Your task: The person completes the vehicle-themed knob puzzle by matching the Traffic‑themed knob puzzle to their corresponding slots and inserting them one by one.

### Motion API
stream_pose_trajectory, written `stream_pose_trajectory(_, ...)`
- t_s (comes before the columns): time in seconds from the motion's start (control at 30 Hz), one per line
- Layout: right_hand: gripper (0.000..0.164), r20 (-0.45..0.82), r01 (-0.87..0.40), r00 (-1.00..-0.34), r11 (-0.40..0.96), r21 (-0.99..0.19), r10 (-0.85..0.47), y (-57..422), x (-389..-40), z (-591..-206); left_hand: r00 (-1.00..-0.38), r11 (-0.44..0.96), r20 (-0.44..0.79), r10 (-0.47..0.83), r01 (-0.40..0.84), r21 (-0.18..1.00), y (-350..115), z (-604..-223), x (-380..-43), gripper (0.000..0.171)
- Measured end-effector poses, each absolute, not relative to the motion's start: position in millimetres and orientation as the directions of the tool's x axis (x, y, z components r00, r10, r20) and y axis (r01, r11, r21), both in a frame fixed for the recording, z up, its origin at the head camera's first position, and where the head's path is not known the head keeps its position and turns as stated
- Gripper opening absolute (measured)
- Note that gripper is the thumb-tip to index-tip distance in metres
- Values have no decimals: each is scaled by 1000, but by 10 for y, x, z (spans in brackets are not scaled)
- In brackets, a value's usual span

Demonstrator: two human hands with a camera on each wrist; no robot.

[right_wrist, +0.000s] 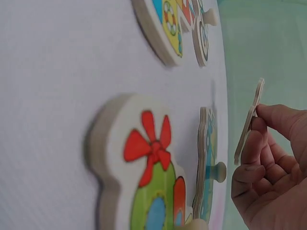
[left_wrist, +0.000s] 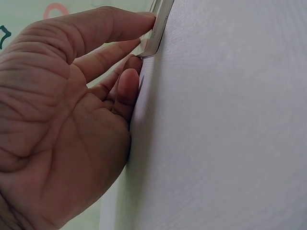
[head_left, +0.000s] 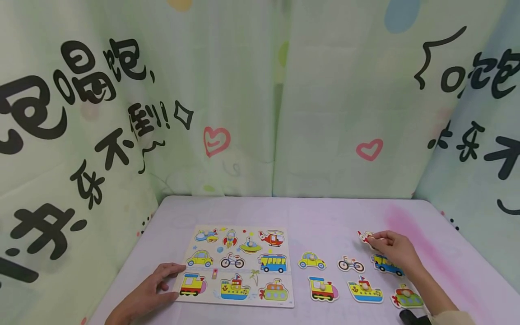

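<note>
My right hand pinches a small wooden helicopter puzzle piece between thumb and fingers. In the right wrist view that piece appears edge-on, lifted off the table, its face hidden. My left hand rests on the table with thumb and index finger at the left edge of a white puzzle board. The left wrist view has its fingertips against the board's side. Colourful vehicles cover the board, among them a helicopter picture at its upper right.
Knobbed puzzle pieces lie right of the board: a car, bicycle, bus, train, ship and submarine. The bus lies just below my right hand. Printed curtains surround the pale tabletop.
</note>
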State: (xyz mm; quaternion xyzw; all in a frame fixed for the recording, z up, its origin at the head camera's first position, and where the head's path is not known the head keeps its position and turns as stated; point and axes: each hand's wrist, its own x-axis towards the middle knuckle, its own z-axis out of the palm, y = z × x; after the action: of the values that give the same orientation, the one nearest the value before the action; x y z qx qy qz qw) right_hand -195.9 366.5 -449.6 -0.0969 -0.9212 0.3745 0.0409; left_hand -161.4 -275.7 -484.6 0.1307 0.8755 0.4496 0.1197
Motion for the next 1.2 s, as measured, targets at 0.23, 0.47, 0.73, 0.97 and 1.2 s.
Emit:
stream_pose_trajectory(0.23,43,45,93,-984,720,-687,170,3513,-1941,-4511,-935,564,-77,347,143,813,-2761,-4854,-1618,63)
stream_pose_trajectory(0.47,39,48,67,-989,705,-706,142,3348,-1911,-4486,-937,576,-88,338,132,807,-2762,-4856,-1622,64)
stream_pose_trajectory(0.73,38,12,75,-993,689,-721,121,3150,-1889,-4467,-950,602,-126,286,76,795,-2716,-4833,-1619,65)
stream_pose_trajectory(0.97,35,29,25,-997,680,-733,67,2981,-1858,-4444,-949,612,-121,290,87,786,-2721,-4838,-1616,64)
stream_pose_trajectory(1.2,31,14,7,-1000,662,-749,26,2796,-1775,-4372,-945,589,-109,308,99,802,-2735,-4838,-1614,63)
